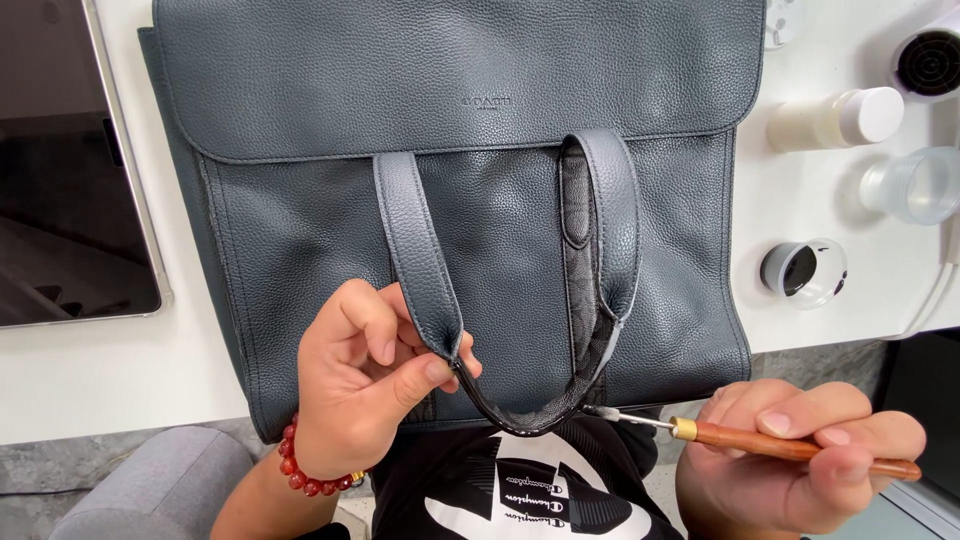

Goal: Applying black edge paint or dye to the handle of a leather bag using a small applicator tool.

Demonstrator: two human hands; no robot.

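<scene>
We have one camera, worn on the head. It looks straight down from close up at the white table (90, 385) and lap.

White table, seen from above with a dark bag across it

We see a white table (100, 380) whose near edge runs across the lower part of the view. A dark blue-grey leather bag (450, 150) lies flat over its middle, the bottom of the bag overhanging the near edge. By the left edge lies a tablet (70, 160) with a dark screen and silver frame. Toward the right edge lie a small pale bottle (835, 118) on its side, a clear cup (912, 185) just beside it, and a small round jar (803, 272) with dark contents nearer the near edge. A white round device (930, 60) sits at the far right corner, and a white cable (935, 290) trails along the right edge.
</scene>
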